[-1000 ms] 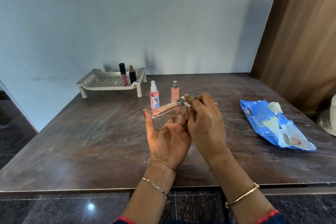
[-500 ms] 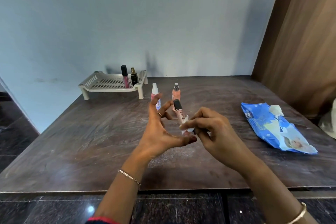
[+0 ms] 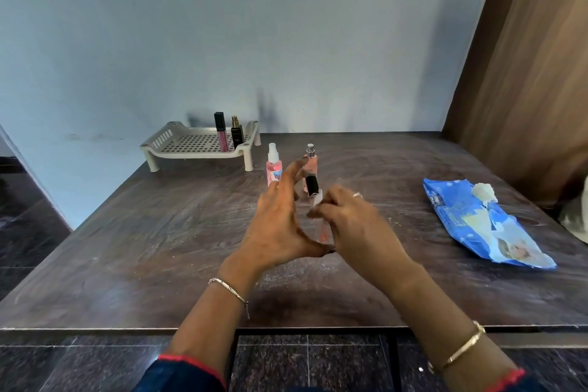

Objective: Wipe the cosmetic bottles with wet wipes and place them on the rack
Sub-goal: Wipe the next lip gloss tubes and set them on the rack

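the thin peach plastic lip gloss tube [image 3: 311, 184] now stands up (black cap on top); right hand [image 3: 356, 226] pinches it, left hand [image 3: 280, 226] spread beside it.

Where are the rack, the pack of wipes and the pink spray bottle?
rack [image 3: 184, 145]: head view, bare perforated floor.
pack of wipes [image 3: 471, 226]: head view, blue wrapper's middle.
pink spray bottle [image 3: 273, 169]: head view, pink body.

gloss tube [image 3: 311, 185] blurred, its middle hidden under right hand [image 3: 356, 226], label unreadable
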### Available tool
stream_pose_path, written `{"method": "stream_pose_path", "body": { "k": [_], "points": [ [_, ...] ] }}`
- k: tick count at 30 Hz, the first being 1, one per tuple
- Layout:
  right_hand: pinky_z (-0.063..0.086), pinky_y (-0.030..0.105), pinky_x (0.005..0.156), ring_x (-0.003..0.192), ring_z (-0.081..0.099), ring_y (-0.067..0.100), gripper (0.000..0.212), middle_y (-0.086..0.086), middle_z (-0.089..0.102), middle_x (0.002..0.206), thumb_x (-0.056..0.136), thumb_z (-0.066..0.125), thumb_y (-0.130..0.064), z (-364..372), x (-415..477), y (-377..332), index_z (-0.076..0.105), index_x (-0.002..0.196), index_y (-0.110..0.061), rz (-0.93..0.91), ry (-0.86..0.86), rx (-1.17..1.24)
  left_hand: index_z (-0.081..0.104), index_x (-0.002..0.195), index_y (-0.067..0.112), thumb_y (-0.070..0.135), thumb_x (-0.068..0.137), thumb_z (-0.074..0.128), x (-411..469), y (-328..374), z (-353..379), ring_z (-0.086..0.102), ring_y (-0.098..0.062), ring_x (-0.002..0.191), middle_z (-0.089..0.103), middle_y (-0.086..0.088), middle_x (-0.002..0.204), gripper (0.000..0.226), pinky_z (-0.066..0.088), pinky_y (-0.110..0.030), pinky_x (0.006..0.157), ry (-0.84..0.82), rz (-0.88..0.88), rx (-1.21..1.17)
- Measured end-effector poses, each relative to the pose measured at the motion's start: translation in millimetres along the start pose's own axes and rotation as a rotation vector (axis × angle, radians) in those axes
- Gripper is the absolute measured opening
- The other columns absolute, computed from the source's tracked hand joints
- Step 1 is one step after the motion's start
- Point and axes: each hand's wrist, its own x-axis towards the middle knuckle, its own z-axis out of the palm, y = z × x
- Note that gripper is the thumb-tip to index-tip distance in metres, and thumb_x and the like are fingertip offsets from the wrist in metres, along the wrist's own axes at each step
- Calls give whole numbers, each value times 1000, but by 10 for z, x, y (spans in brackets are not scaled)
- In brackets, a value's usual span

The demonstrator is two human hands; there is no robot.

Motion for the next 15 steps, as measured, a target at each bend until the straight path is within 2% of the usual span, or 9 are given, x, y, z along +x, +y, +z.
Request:
{"method": "stream_pose_path", "body": {
  "k": [2,4,7,11,13,15],
  "points": [
    [48,29,57,75,54,18,21,-1,53,96,77,69,0,67,-139,-68,70,94,-13,-3,-60,-33,6,144,38,37,46,89,44,-65,21,42,-20,120,36,3,145,129,32,-33,104,17,32,107],
    [49,31,56,71,53,17,21,-2,51,93,80,66,2,114,-200,-72,70,95,-12,18,-62,-19,3,142,41,37,45,90,81,-83,35,43,-20,117,36,3,145,131,34,-38,104,36,60,182],
    [53,34,65,76,59,19,28,1,58,96,80,62,5,108,-122,-27,67,104,-9,86,68,113,-3,146,37,40,47,88,95,-67,48,43,-17,115,36,3,144,134,33,-35,104,28,86,228],
    [52,39,65,77,59,16,18,1,63,91,82,61,1,82,136,61,61,96,-11,204,333,220,0,150,27,51,45,87,96,-38,116,46,-14,114,41,8,140,138,33,-34,102,14,119,275],
    [54,37,68,79,58,13,16,-2,61,91,81,64,-2,94,233,86,62,93,-12,258,386,262,-1,150,28,51,45,86,99,-26,147,47,-15,116,41,9,140,139,35,-36,101,24,118,303],
    [54,29,74,83,59,8,16,-5,60,94,79,69,-7,111,244,61,65,91,-15,316,369,357,-4,149,29,49,47,86,94,-24,152,44,-15,121,41,8,140,138,34,-37,103,37,105,320]
  ]
}}
